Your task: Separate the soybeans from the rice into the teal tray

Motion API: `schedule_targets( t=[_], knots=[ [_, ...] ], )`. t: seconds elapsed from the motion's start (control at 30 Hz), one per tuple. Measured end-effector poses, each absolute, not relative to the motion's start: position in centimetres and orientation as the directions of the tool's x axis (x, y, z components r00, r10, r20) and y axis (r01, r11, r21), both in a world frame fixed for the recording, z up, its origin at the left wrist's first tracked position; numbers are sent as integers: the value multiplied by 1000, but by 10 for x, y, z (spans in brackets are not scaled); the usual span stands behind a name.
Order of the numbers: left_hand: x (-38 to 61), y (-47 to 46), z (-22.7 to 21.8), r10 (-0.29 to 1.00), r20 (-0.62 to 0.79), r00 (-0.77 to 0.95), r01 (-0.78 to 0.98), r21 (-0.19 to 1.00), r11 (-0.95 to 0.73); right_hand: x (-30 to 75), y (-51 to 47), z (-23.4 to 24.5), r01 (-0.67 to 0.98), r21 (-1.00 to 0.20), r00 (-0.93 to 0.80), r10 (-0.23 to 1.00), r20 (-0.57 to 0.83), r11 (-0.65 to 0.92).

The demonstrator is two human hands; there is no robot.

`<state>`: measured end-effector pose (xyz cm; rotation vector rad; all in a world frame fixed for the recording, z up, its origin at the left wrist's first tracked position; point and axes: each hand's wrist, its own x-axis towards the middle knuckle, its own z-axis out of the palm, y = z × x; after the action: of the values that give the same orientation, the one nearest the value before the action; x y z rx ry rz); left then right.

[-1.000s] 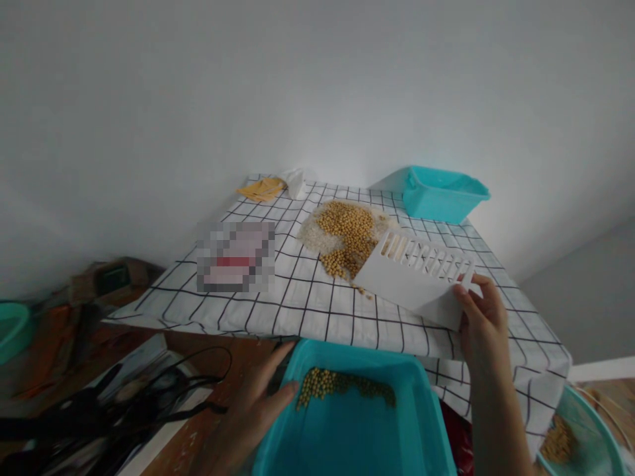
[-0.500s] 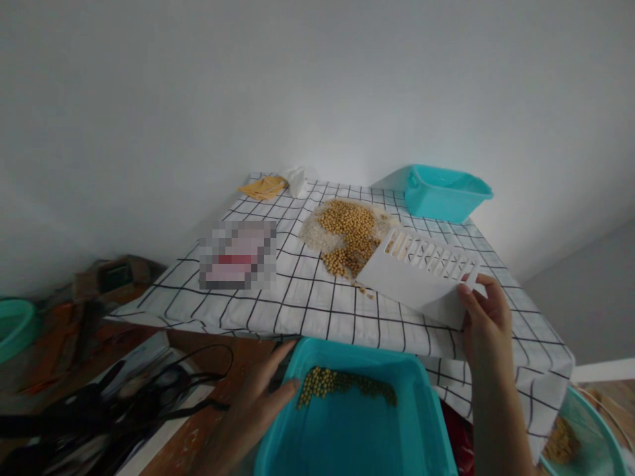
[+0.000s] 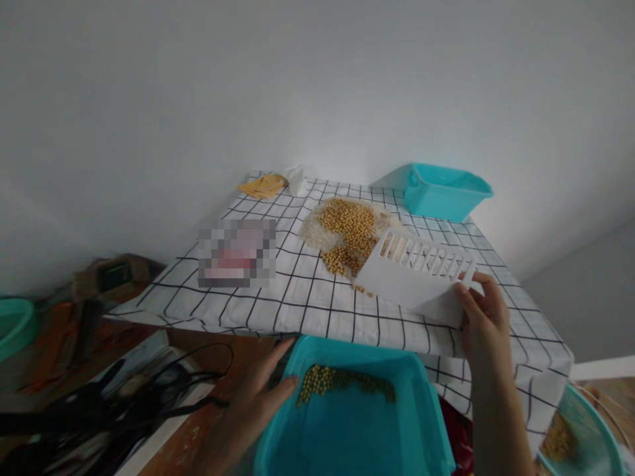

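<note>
Two hands were at work, and each had contact with a separate item. Your right hand (image 3: 483, 317) was closed on the near-right end of the white slotted scoop (image 3: 414, 281), thumb on the face and fingers wrapped behind its edge. The scoop stood tilted on the checked tablecloth (image 3: 278, 297), toward the table's right edge, its far-left lip touching the pile of soybeans (image 3: 347, 235). That pile lay on the middle of the table, over a spread of white rice (image 3: 311, 231).

Your left hand (image 3: 258, 403) lay at the far-left corner of the turquoise tub (image 3: 347, 436), thumb over the rim and fingers spread along the outside. I could not tell whether it clamped the wall or merely steadied it. The tub sat below the table's near edge, and a small heap of beans (image 3: 342, 385) lay against its far wall.

In my judgement the scoop was light, stiff, thin plastic. It was best held where you had it, at the solid end and clear of the slots. The beans looked hard, round and liable to roll. The tub appeared smooth-walled and probably slippery, so the rim offered the surest hold.

A second turquoise tub (image 3: 444, 192) stood at the table's far-right corner, and a yellow cloth (image 3: 262, 186) lay at the far-left corner.
</note>
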<state>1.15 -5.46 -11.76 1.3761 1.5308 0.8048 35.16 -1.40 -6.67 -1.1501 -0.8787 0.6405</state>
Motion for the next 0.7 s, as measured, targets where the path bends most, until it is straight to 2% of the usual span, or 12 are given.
schedule_targets(
  t=[0.27,0.7],
  knots=[
    [16,-53,-111,972,-236,11,341,914,218,349,-17,-63,-28,-963,454,862,228,269],
    [11,-51,-123,974,-226,29,378,904,199,347,-24,-56,-109,-981,291,949,120,158]
  ],
)
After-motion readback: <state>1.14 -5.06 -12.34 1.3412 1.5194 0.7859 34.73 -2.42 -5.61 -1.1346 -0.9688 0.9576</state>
